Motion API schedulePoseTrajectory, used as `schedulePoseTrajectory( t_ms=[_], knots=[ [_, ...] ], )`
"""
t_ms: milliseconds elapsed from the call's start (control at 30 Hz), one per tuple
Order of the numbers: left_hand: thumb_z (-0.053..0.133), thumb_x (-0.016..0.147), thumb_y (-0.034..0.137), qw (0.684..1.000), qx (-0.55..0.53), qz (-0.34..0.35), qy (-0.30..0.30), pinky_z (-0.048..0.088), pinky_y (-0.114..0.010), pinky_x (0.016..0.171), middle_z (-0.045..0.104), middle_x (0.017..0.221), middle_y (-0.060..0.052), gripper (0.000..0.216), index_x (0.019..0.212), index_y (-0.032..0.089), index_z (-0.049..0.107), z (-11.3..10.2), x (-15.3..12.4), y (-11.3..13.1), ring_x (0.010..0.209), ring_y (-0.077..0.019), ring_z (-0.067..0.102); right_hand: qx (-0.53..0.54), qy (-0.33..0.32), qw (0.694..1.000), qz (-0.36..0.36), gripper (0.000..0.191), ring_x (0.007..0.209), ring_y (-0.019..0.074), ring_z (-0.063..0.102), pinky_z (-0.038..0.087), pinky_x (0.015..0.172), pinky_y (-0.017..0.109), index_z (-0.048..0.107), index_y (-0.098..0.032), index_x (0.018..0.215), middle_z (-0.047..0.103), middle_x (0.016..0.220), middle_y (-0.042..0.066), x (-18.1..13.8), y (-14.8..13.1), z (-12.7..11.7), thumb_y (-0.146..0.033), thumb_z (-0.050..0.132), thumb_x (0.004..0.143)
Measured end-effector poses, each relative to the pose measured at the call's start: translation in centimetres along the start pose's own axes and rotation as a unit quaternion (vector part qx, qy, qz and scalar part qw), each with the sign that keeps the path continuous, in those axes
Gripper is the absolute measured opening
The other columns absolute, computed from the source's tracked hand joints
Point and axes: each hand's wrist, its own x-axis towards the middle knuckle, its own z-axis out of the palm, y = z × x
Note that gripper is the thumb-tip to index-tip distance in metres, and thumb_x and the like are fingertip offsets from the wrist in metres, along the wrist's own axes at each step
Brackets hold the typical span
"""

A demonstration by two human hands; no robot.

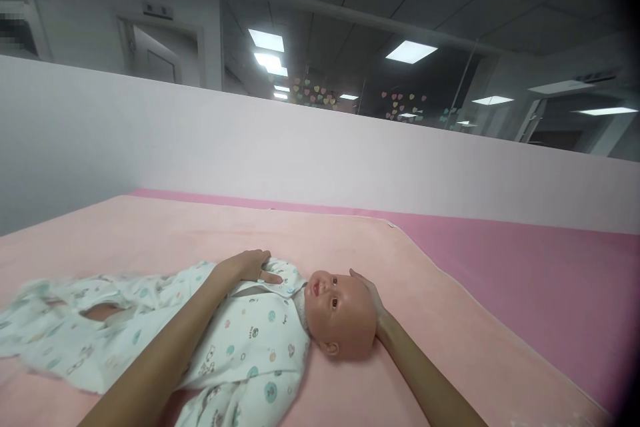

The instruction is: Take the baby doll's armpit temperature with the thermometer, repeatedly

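Note:
A baby doll (345, 320) lies on its back, its bald head toward the right and its face tipped toward the near left. It wears a white long-sleeved suit (260, 340) with small coloured prints. My left hand (253, 268) rests on the doll's chest, thumb apart from the fingers; the fingertips curve over the far side and are partly hidden. Around the crown and back of the head, my right hand (373, 297) is cupped, with most of its palm behind the head. An opening in the suit (103, 311) at the left shows some of the doll's skin-coloured body.
Under the doll spreads a peach-coloured blanket (210, 227), over a pink mat (520, 273) that shows at the right and back. A low white wall (310, 153) runs behind. Beyond it are glass with heart-shaped stickers, a door (157, 57) and ceiling lights.

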Motion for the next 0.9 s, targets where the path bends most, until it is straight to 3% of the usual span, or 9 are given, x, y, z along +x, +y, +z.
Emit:
schedulePoseTrajectory(
  t_ms=[200, 367, 533, 733, 900],
  knots=[
    [0.043, 0.057, 0.079, 1.000, 0.000, 0.001, -0.009, 0.043, -0.034, 0.078, 0.058, 0.111, -0.011, 0.075, 0.104, 0.021, 0.050, -0.3, -0.3, 0.2, 0.094, -0.0273, 0.056, -0.026, 0.000, 0.999, 0.032, 0.064, 0.102, 0.0320, 0.057, 0.036, 0.093, 0.047, 0.058, -0.008, 0.106, 0.063, 0.105, 0.017, 0.1, -0.2, -0.3, -0.062, 0.039, 0.076],
    [0.043, 0.057, 0.078, 1.000, 0.000, -0.001, -0.008, 0.043, -0.034, 0.078, 0.058, 0.112, -0.011, 0.074, 0.104, 0.021, 0.050, -0.3, -0.1, 0.1, 0.094, -0.0267, 0.057, -0.004, 0.034, 0.999, -0.022, 0.057, 0.100, 0.0297, 0.058, 0.035, 0.093, 0.050, 0.052, -0.018, 0.116, 0.062, 0.110, 0.011, 0.7, -0.2, -0.7, -0.058, 0.043, 0.076],
    [0.042, 0.058, 0.079, 1.000, 0.004, -0.001, -0.009, 0.043, -0.033, 0.078, 0.059, 0.111, -0.011, 0.075, 0.104, 0.021, 0.050, -0.2, -0.1, 0.0, 0.092, -0.0260, 0.057, 0.003, 0.023, 0.997, -0.078, 0.054, 0.103, 0.0283, 0.057, 0.033, 0.095, 0.047, 0.049, -0.019, 0.120, 0.060, 0.114, 0.010, 0.3, 0.1, -0.1, -0.053, 0.045, 0.078],
    [0.043, 0.058, 0.079, 1.000, -0.005, 0.000, -0.009, 0.043, -0.034, 0.077, 0.059, 0.111, -0.011, 0.075, 0.105, 0.021, 0.050, -0.3, -0.3, 0.1, 0.092, -0.0266, 0.057, -0.005, -0.003, 1.000, 0.018, 0.067, 0.107, 0.0310, 0.054, 0.033, 0.097, 0.043, 0.057, -0.005, 0.110, 0.060, 0.112, 0.018, -0.2, 0.3, 0.0, -0.061, 0.039, 0.078],
    [0.044, 0.059, 0.076, 1.000, 0.000, -0.006, -0.012, 0.043, -0.034, 0.077, 0.060, 0.109, -0.010, 0.070, 0.104, 0.022, 0.050, -0.3, -0.4, 0.3, 0.092, -0.0264, 0.057, 0.010, 0.026, 0.998, -0.051, 0.056, 0.107, 0.0280, 0.055, 0.033, 0.097, 0.044, 0.047, -0.018, 0.123, 0.058, 0.117, 0.010, 0.6, 0.3, -1.0, -0.052, 0.046, 0.079]
  ],
)
